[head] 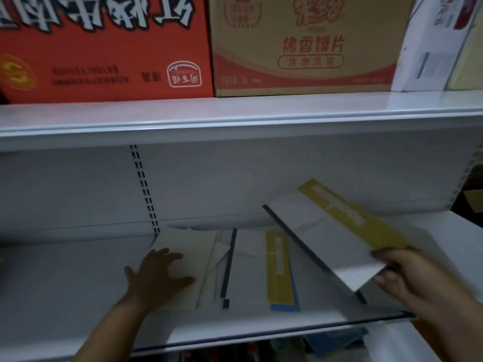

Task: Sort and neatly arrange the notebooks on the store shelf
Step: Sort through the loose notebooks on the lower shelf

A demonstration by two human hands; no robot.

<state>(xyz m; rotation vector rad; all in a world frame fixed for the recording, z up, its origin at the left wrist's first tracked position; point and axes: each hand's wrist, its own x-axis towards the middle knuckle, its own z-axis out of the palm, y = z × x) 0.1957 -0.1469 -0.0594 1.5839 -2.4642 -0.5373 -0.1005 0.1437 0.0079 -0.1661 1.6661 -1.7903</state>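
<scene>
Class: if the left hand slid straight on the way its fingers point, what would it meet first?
Likely the back panel, after crossing the cream notebook under the left hand; depth is unclear.

The left hand and the right hand are bare, and so are both wrists. The left forearm is bare along its whole visible length down to the bottom edge, slim and smooth; the right forearm is bare too, with only a short, broader stretch showing at the lower right corner. The picture is soft and dim, so nails and finer marks cannot be told.
</scene>
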